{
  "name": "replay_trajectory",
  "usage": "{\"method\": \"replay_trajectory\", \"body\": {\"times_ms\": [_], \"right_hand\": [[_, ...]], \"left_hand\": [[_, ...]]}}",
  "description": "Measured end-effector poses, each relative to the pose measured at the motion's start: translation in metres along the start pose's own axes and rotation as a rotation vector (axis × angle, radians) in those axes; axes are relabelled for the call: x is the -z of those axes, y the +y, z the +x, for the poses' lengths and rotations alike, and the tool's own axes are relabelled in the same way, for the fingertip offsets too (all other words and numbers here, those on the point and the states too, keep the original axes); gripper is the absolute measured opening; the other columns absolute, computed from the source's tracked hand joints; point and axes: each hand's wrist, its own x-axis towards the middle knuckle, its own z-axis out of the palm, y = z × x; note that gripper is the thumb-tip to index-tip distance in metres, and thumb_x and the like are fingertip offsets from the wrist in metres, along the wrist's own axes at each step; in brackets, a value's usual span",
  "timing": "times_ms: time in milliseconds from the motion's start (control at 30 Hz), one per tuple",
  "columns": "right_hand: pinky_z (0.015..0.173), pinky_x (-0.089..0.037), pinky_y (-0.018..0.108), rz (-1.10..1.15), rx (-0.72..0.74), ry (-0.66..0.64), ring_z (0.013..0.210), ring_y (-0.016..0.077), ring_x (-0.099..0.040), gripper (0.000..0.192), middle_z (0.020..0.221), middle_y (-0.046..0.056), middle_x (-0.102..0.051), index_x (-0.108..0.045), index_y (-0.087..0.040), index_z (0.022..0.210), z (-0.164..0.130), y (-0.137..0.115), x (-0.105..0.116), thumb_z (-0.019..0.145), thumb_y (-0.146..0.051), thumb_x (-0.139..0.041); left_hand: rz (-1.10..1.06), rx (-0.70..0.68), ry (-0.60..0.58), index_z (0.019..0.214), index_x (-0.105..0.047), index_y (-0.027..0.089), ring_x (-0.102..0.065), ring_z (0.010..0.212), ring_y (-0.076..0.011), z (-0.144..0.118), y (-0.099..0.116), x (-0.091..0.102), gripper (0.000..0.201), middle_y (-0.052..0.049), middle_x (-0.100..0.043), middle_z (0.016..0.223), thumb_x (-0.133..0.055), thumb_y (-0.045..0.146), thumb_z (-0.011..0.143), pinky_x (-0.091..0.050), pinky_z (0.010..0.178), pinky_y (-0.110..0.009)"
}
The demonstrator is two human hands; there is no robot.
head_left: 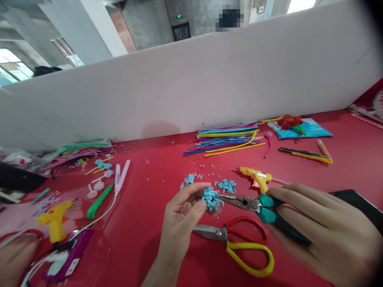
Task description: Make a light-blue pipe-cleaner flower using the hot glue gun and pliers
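Note:
Between the thumb and fingers of my left hand is a light blue spiky flower, made of many small pointed pieces. My right hand is closed around the dark green handles of long-nose pliers. The plier tips reach the right side of the flower; whether they grip a piece I cannot make out. Behind the flower lie a small pile of loose blue pieces and some blue scraps. Under the hands rest scissors with one red and one yellow handle.
A yellow glue gun lies behind the pliers. Colourful pipe cleaners lie along the white partition. To the left are a pink-white straightener, a green knife, another yellow glue gun and a purple power strip.

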Motion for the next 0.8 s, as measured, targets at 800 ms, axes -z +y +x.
{"method": "replay_trajectory", "body": {"times_ms": [800], "right_hand": [[0.070, -0.042, 0.048, -0.333, 0.185, -0.094, 0.091, 0.0328, -0.054, 0.026, 0.111, 0.016, -0.062, -0.060, -0.015, 0.095, -0.012, -0.002, 0.005, 0.082, -0.005, -0.040]], "left_hand": [[0.048, 0.048, 0.023, 0.095, -0.071, 0.019, -0.068, 0.057, -0.0131, -0.002, 0.003, -0.002, 0.017, -0.001, -0.070, 0.074, -0.066, 0.018, 0.079, -0.056, 0.058, -0.023]]}}
